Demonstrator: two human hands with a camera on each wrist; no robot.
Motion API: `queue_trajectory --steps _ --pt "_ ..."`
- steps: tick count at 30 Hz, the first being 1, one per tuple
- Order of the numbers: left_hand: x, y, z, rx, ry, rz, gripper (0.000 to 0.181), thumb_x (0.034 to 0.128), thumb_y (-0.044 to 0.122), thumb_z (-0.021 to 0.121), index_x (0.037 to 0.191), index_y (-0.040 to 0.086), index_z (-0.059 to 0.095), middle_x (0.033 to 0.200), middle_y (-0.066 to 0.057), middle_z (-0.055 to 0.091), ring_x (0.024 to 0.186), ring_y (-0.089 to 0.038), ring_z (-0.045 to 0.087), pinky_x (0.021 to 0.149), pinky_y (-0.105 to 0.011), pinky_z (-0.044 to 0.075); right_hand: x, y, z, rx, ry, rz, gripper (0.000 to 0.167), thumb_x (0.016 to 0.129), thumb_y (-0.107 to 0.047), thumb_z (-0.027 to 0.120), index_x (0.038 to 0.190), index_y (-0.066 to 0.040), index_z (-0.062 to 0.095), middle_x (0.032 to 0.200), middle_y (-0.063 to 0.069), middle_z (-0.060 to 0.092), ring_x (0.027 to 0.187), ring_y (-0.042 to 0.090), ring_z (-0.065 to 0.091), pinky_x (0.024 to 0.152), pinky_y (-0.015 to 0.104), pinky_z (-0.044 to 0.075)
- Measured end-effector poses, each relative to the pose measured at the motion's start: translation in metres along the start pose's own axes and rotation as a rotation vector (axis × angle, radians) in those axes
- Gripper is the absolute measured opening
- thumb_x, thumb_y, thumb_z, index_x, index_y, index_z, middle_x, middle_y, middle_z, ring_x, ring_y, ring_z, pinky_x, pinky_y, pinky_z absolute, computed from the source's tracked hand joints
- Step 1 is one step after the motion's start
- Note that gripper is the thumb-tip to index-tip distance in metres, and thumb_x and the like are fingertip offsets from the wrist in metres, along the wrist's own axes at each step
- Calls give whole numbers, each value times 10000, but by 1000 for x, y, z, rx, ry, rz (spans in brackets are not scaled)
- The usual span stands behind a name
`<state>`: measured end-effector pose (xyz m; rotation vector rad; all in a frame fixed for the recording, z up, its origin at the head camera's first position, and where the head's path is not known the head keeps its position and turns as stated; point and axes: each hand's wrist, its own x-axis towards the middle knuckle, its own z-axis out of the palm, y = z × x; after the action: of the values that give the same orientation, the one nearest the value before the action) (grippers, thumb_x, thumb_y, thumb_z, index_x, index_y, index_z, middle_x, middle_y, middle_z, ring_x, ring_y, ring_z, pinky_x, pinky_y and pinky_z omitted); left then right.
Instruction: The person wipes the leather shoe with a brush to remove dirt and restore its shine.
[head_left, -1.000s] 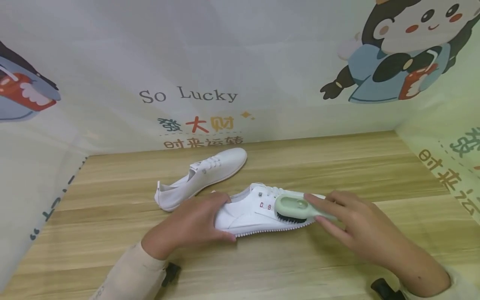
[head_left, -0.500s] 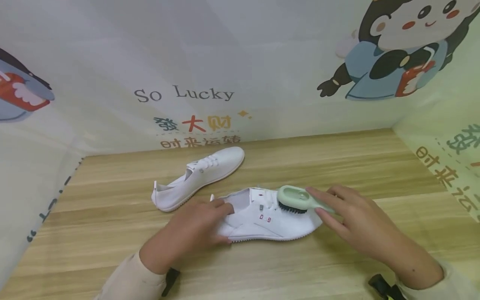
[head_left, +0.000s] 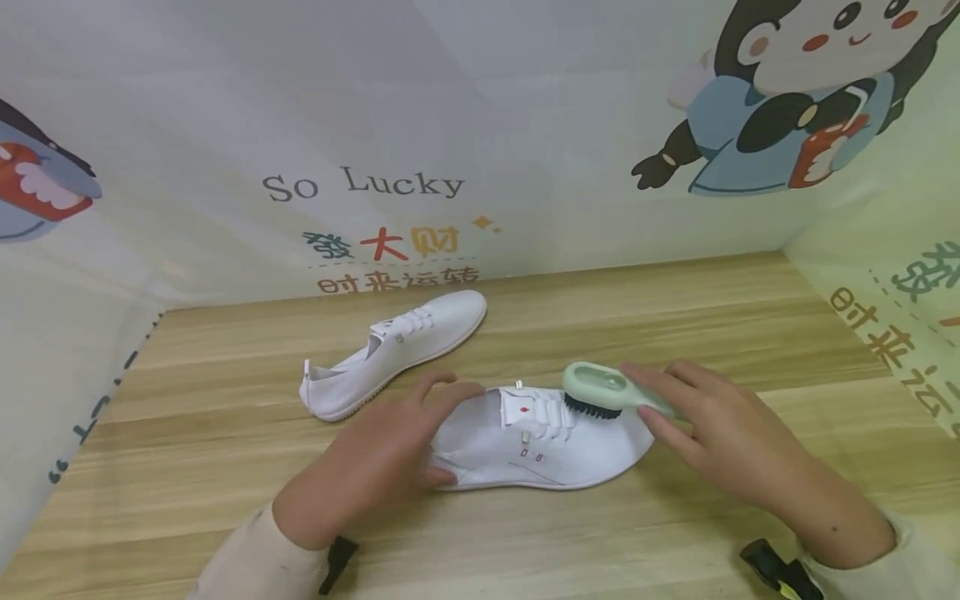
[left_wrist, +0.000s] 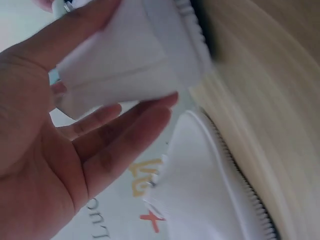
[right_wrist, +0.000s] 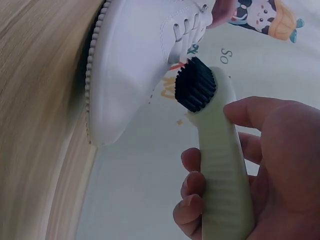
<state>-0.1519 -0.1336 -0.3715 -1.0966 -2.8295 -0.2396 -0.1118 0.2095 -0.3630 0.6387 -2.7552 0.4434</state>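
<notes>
A white lace-up shoe point(head_left: 577, 458) points its toe right on the wooden table, its laced top turned toward the camera. Around its heel end lies my left hand point(head_left: 375, 450), thumb at the near side and fingers over the far side; the left wrist view shows the heel point(left_wrist: 120, 60) between thumb and fingers. My right hand point(head_left: 720, 433) grips a pale green brush point(head_left: 600, 385) by the handle. Its dark bristles point(head_left: 592, 407) are at the laces' toe side in the head view; in the right wrist view the bristles point(right_wrist: 196, 85) stand beside the laces. Whether they touch is unclear.
A second white shoe point(head_left: 405, 350) lies behind and to the left, toe toward the back right. Printed sheets point(head_left: 525, 167) rise behind and at both sides of the wooden table point(head_left: 675, 317).
The held shoe has rolled, so its laces and top face the camera more. The brush has shifted up from the shoe's near side to the laces. My left fingers have moved at the heel.
</notes>
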Motion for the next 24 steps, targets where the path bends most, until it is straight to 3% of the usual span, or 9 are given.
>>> queue_trajectory --steps 3,6,9,13,16,18,21,24 --pt "1 -8 2 -65 -31 -62 1007 575 483 869 1424 292 361 1310 39 512 832 -141 621 678 -344 478 -1 2 -1 39 -36 51 429 905 -264 627 1315 -167 545 1098 94 614 903 272 625 733 491 519" --pt "1 -15 4 -104 -78 -117 946 593 559 829 1396 278 417 1269 72 573 1012 -123 612 786 -372 485 0 5 -3 73 -70 102 427 882 -246 638 1271 -96 545 1148 126 607 964 309 622 783 523 506" --pt "2 -21 5 -119 -105 -126 860 585 598 811 1313 244 519 1228 79 613 1103 -122 581 813 -370 486 1 10 -5 76 -100 120 372 845 -223 653 1178 -78 569 1086 103 629 866 257 624 718 462 521" --pt "2 -26 4 -131 -114 -78 774 588 600 802 1221 203 598 1129 76 656 1008 -126 616 786 -340 488 -1 15 -7 53 -147 103 307 847 -274 663 1102 -110 617 1060 73 656 842 232 629 704 447 518" --pt "2 -29 2 -136 -119 -54 685 598 595 798 1165 244 638 1025 132 669 895 -76 615 735 -299 482 0 19 -8 47 -181 96 322 867 -345 655 1100 -122 646 1095 67 660 908 232 632 769 469 509" --pt "1 -31 0 -151 -121 -46 627 605 590 796 1132 282 654 960 176 661 811 -29 587 684 -268 469 1 21 -9 57 -205 91 325 871 -377 653 1092 -138 657 1058 16 665 869 171 616 756 433 507" --pt "1 -34 -1 -207 -135 -48 603 613 625 774 1122 322 669 865 220 650 664 18 540 609 -225 445 2 25 -11 102 -246 65 269 857 -386 681 1045 -195 670 944 -106 643 757 56 541 694 325 482" --pt "1 -38 2 -291 -156 -59 642 618 681 732 1144 318 675 866 221 665 580 33 515 592 -200 442 0 27 -11 183 -296 13 242 851 -382 695 1034 -227 668 926 -167 633 759 4 542 700 274 488"
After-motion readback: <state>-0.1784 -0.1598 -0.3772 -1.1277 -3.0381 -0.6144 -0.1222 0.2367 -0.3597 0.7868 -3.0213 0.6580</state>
